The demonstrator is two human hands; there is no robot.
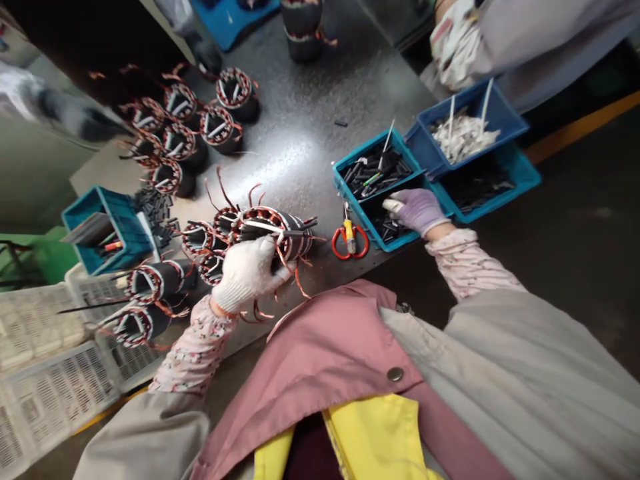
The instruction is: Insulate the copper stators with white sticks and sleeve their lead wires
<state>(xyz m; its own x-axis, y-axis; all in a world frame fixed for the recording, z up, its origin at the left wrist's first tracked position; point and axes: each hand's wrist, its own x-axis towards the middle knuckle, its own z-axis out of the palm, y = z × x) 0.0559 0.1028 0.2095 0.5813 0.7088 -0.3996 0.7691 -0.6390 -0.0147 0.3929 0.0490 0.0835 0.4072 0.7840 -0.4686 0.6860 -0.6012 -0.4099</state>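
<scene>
My left hand [250, 273], in a white knit glove, is closed around the near side of a motor stator [300, 243] lying on its side. Copper-coloured leads and dark sleeves stick out from the stator's ends. My right hand [417, 210], in a purple glove with pale fingertips, reaches into the near compartment of a teal bin [385, 248] that holds short black tubes [393, 230]. Its fingers are drawn together, and whatever lies between them is hidden. Red-handled scissors [350, 241] with a yellow middle rest on the table beside this bin.
More stators [220, 130] stand at the back left, others [145, 283] near the left edge. A teal box [107, 230] sits by loose black tubes [155, 213]. A blue bin [450, 163] holds white pieces. White crates [55, 393] are at left. Another person's gloved hand [455, 47] is at upper right.
</scene>
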